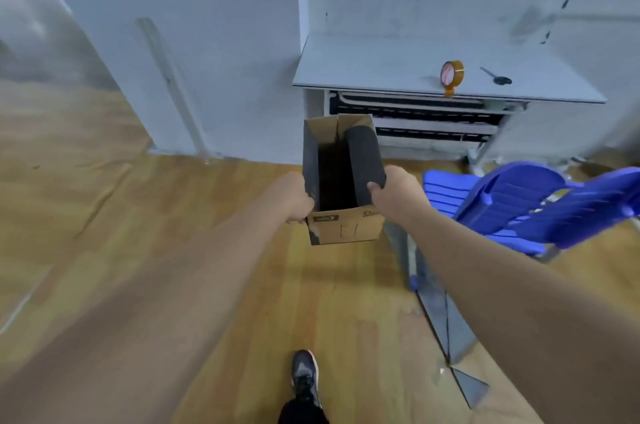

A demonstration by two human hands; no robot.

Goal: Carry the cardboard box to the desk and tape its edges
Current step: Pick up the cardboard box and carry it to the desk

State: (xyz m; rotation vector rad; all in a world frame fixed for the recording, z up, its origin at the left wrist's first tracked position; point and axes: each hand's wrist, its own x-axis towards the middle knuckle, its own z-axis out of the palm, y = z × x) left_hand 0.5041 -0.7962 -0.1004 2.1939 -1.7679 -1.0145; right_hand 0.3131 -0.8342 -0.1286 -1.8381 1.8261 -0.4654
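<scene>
An open brown cardboard box (343, 226) hangs in front of me above the wooden floor, its dark inner flaps folded outward. My left hand (296, 198) grips the box's left side at the dark flap. My right hand (398, 189) grips the right side, thumb over the curled dark flap. Ahead stands the white desk (374, 67) against the wall. On its front edge a roll of brownish tape (452, 73) stands upright. The box is short of the desk, lower than its top.
A black pen-like tool (497, 77) lies on the desk to the right of the tape. A blue plastic chair (526, 205) stands at the right, close to my right arm. My shoe (304, 377) is on the floor below. Grey strips (440, 312) lie on the floor.
</scene>
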